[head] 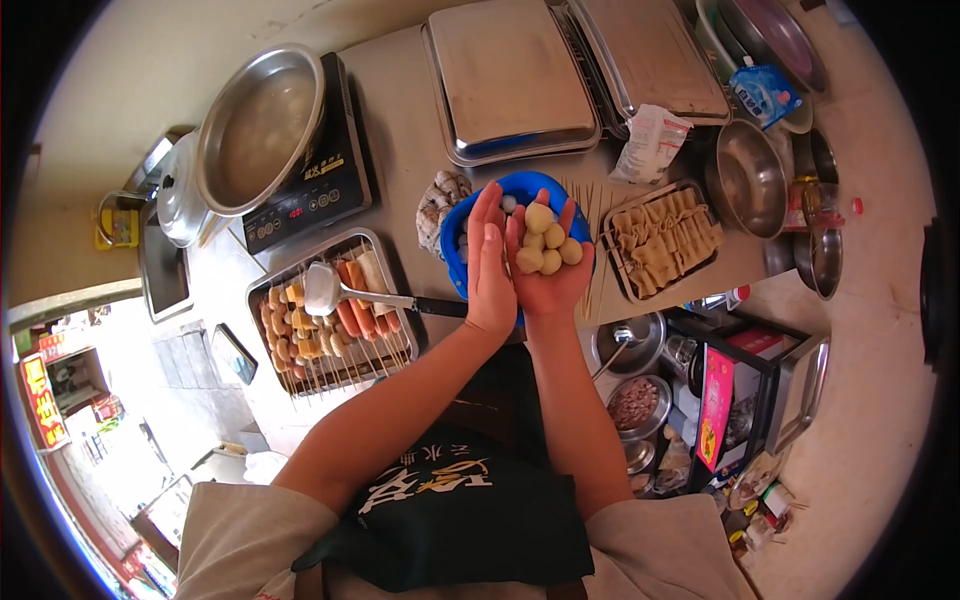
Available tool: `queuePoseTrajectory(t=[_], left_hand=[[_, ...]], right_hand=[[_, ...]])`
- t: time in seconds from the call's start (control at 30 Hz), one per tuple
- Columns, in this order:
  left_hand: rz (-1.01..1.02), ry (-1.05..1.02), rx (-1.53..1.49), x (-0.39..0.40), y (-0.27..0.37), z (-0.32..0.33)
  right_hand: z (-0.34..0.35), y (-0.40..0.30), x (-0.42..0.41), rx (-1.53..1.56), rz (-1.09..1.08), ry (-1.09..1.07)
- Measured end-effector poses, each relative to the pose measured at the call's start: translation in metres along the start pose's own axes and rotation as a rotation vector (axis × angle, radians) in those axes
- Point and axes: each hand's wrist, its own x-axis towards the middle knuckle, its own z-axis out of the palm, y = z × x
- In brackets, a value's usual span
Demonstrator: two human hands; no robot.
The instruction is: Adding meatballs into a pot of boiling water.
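Note:
Several pale yellow-brown balls [551,259], likely a kind of fish or meat ball, rest in my right hand [553,292], palm up above a blue plastic basin [574,196]. My left hand [491,277] is held upright with its fingers extended, its edge against or close beside the right palm, and it grips nothing. Greyish balls [509,204] show in the basin behind the hands; the rest of its contents is hidden. Thin bamboo skewers [595,225] lie on the counter along the basin's right side. A bundled patterned cloth [442,206] touches or nearly touches its left side.
A metal tray [411,352] of skewered sausages and balls sits left, a ladle [324,289] lying across it. Beyond is a pan [217,196] on an induction cooker [352,150]. Lidded trays [510,75] stand behind; a tray of folded skewered food [664,240] and metal bowls [748,180] are right.

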Motion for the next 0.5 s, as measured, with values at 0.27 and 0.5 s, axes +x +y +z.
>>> queuePoseTrajectory(t=[0.27, 0.5], left_hand=[[-0.145, -0.186, 0.618, 0.054, 0.005, -0.069], [0.218, -0.787, 1.478, 0.069, -0.018, -0.077]], right_hand=[[0.028, -0.018, -0.009, 0.021, 0.076, -0.059], [0.029, -0.044, -0.021, -0.112, 0.053, -0.116]])
